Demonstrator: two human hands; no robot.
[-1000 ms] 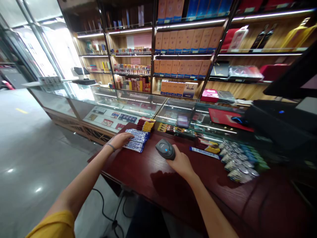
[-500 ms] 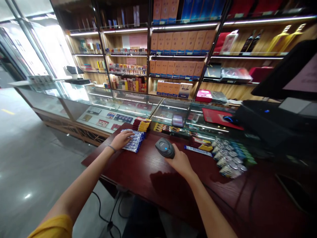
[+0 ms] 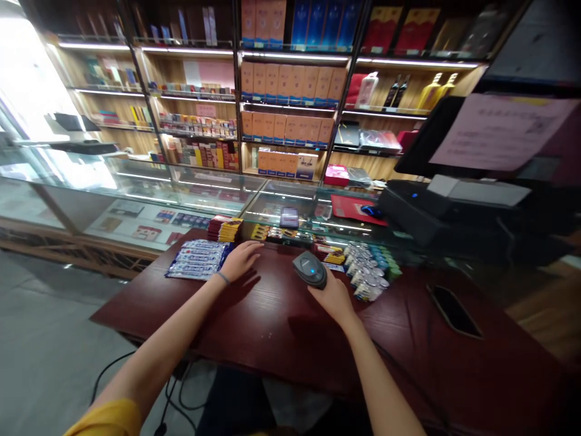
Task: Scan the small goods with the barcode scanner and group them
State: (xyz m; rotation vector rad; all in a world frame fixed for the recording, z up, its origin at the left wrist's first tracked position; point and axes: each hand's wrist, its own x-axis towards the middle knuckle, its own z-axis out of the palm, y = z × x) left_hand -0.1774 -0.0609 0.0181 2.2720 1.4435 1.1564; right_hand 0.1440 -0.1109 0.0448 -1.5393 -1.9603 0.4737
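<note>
My right hand [image 3: 333,297] is wrapped round a dark grey barcode scanner [image 3: 310,270] with a blue light, raised over the dark red desk. Held over the desk with its fingers stretched out, my left hand [image 3: 242,260] has nothing in it. Just left of that hand lie blue-and-white wrapped bars [image 3: 195,259] in a row. Behind them is a stack of red-and-yellow packets [image 3: 226,229]. Beyond the scanner sits another such stack [image 3: 327,252], with a blue-and-white bar [image 3: 334,267] partly hidden by my right hand. Silvery packs [image 3: 367,275] lie to the right of it.
A phone [image 3: 455,310] lies on the right of the desk [image 3: 254,321]. Behind stands a glass display counter [image 3: 218,189], with a black till [image 3: 422,203] and a monitor bearing a pink sheet [image 3: 503,130] at the right. Shelves of boxes line the wall.
My left hand has come off the blue-and-white bars and moved right. The view has turned to the right, bringing the phone and monitor further in. The scanner stays in my right hand.
</note>
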